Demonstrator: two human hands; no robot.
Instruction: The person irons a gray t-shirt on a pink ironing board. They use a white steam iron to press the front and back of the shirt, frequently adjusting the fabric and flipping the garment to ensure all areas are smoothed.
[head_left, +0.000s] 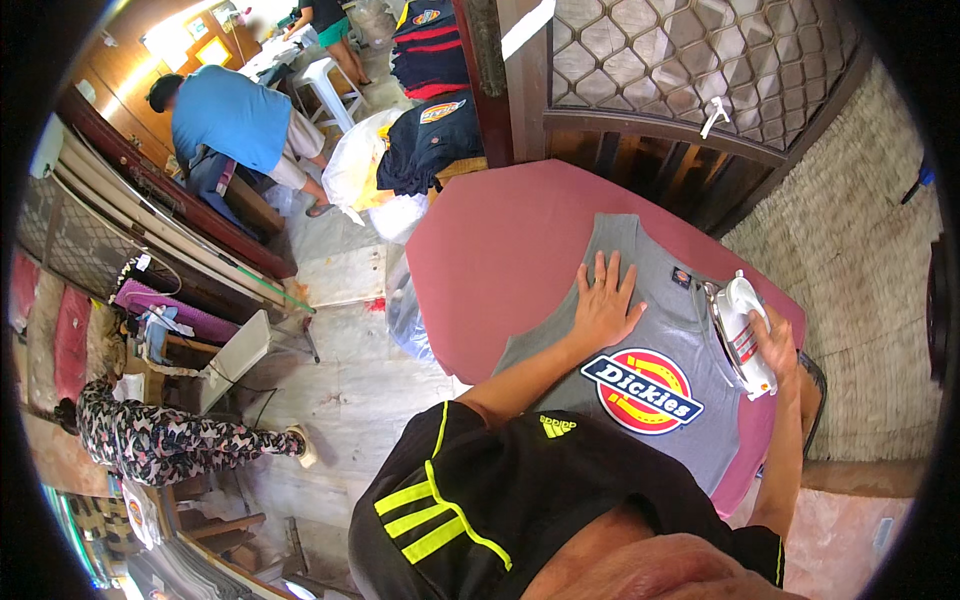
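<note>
A grey sleeveless shirt (650, 310) with a round printed logo lies spread over a padded table with a dusty-red cover (490, 250). My left hand (606, 302) rests flat on the shirt's upper part, fingers spread. At the shirt's right side, my right hand (776, 345) is wrapped round the handle of a white clothes iron (742, 325). The iron is at the shirt's shoulder and right edge; whether its soleplate presses the cloth cannot be told. A small dark neck label (682, 276) shows between my left hand and the iron.
Folded dark garments (428, 145) are stacked beyond the table, beside white plastic bags (365, 170). A metal lattice gate (700, 70) stands behind the table. A person in a blue shirt (230, 115) bends over at far left; another in patterned trousers (180, 440) sits at left.
</note>
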